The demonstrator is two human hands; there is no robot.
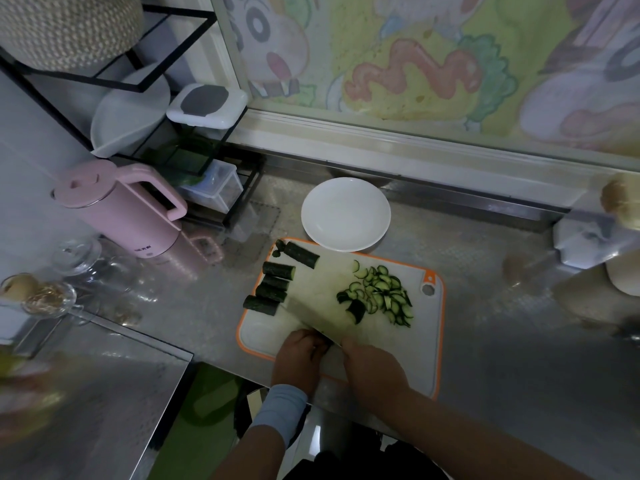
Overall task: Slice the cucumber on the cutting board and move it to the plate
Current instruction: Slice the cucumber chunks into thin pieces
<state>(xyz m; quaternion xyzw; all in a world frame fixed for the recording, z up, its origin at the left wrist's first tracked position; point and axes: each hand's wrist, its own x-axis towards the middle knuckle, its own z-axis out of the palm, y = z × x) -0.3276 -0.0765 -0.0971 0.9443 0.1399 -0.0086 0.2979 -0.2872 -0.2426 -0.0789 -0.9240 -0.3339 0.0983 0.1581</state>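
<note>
Cucumber chunks [273, 284], five, dark-skinned, in a loose column along left side of board [263, 336]; thin slices [384, 296] heaped on right side, one larger half piece [356, 310] at near edge of heap. Plate [346, 213], white, just beyond board's far edge, touching or almost so. Knife [322, 315] broad, blurred, blade across middle of board between chunks and slices. Left hand [300, 355] curled round dark handle at near edge of board, pale wristband [282, 405] behind it. Right hand [375, 367] close beside, back up, fingers tucked out of sight; hold, if any, impossible to tell. Pink kettle [135, 216] off to left on steel counter [502, 341], black wire rack [145, 84] beyond it, against wall.
</note>
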